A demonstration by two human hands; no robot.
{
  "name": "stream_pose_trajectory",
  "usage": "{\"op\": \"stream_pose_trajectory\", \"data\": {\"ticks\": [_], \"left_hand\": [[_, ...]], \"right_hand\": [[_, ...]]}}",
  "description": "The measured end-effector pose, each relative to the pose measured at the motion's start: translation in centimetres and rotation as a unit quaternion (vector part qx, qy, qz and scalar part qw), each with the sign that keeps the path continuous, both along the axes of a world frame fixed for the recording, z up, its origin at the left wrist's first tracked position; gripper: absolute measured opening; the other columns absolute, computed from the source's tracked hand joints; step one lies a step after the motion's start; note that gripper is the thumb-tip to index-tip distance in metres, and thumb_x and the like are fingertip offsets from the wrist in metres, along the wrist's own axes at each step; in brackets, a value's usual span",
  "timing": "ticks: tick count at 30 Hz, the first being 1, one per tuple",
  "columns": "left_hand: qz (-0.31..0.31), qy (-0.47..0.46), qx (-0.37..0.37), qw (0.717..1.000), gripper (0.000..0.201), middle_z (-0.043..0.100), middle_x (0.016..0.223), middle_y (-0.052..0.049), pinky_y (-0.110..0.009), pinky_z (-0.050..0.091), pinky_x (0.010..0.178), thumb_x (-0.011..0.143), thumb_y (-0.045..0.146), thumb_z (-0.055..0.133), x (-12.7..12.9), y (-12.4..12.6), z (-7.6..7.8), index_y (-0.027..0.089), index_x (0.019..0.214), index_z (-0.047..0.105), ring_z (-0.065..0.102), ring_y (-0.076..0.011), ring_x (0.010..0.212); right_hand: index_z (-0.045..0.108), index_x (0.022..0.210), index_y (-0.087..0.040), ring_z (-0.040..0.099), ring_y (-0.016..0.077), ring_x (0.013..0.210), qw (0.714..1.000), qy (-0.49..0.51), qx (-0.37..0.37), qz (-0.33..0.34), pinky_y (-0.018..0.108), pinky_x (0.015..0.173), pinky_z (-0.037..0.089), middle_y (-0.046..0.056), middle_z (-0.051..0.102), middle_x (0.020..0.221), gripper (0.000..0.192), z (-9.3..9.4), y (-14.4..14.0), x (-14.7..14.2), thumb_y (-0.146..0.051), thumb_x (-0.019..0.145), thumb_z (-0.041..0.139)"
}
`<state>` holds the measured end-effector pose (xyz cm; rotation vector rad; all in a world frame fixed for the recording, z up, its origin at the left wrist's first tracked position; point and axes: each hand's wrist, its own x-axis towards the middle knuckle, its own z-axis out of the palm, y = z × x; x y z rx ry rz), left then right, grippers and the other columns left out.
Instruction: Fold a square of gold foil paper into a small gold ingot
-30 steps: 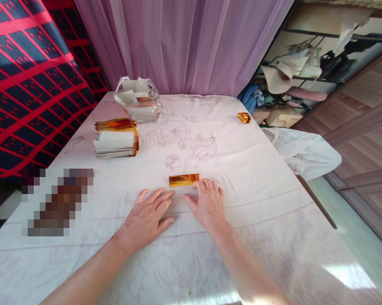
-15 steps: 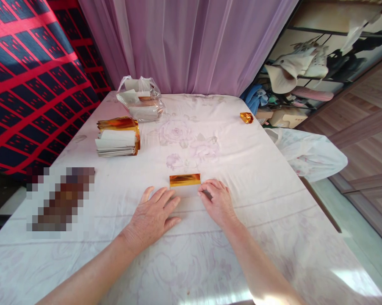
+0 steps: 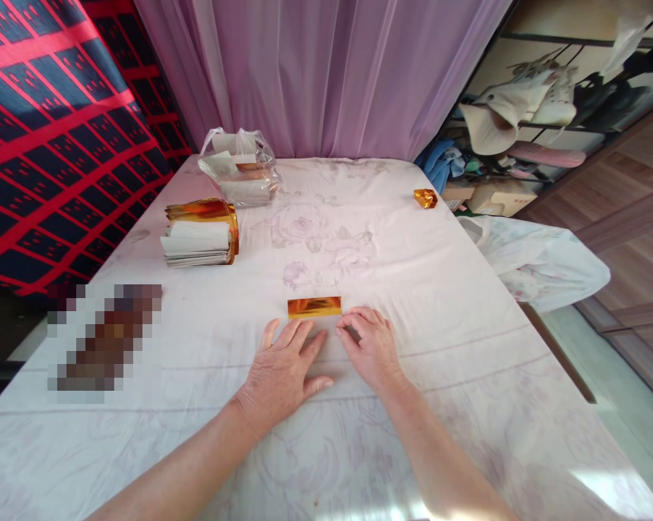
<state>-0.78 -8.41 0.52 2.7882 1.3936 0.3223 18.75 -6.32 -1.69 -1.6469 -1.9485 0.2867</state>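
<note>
**user1:** While both hands are down flat near the front edge of the tabletop (image 3: 468,289), where's the gold thing exactly?

**user2:** The small folded rectangle of shiny gold foil paper (image 3: 314,307) lies flat on the white floral tablecloth, roughly mid-width, nearer the front edge than the back. The left hand (image 3: 283,369) is spread palm-down just in front of it, fingers pointing at it, tips right beside its near edge; can't tell if they actually touch. The right hand (image 3: 373,346) sits just off the strip's right end, fingers curled in loosely, thumb and forefinger close together, but whether they pinch anything I can't tell.

**user1:** And the rest of the stuff?

**user2:** Near the left edge there's a stack of white and gold foil paper sheets (image 3: 199,233). Behind it, at the back left corner, a clear plastic bag with more paper inside (image 3: 238,170). By the right edge toward the back, well apart from the hands, sits a small crumpled-looking gold foil piece (image 3: 425,197). A white plastic bag (image 3: 544,257) hangs off beyond the right edge.
</note>
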Motion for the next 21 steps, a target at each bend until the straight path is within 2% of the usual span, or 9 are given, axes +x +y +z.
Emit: {"op": "stream_pose_trajectory", "data": {"ticks": [8,17,21], "left_hand": [[0.001,-0.005,0.014,1.000,0.057,0.060,0.131,-0.011,-0.051,0.028,0.110,0.090,0.062,0.052,-0.7,-0.1,0.2,0.023,0.130,0.061,0.051,-0.0296,0.123],[0.018,0.010,0.020,1.000,0.047,0.063,0.129,-0.010,-0.051,0.029,0.108,0.093,0.053,0.052,-3.9,-0.6,0.8,0.024,0.128,0.063,0.054,-0.0296,0.119],[0.027,0.017,0.025,0.999,0.046,0.064,0.129,-0.011,-0.052,0.029,0.107,0.095,0.053,0.048,-4.6,-0.7,1.0,0.023,0.126,0.064,0.056,-0.0298,0.118]], "right_hand": [[0.068,0.083,-0.025,0.058,0.0202,0.094,1.000,-0.002,-0.003,-0.004,0.034,0.080,0.037,0.002,0.067,0.099,0.009,0.1,0.0,0.0,-0.020,0.086,0.060],[0.069,0.083,-0.025,0.059,0.0203,0.094,1.000,-0.001,-0.001,-0.007,0.034,0.080,0.039,0.003,0.067,0.100,0.012,0.0,0.0,0.0,-0.021,0.086,0.059],[0.069,0.084,-0.024,0.060,0.0210,0.094,1.000,-0.001,0.002,-0.008,0.036,0.081,0.040,0.003,0.068,0.099,0.014,-0.1,0.0,0.1,-0.019,0.087,0.056]]}}
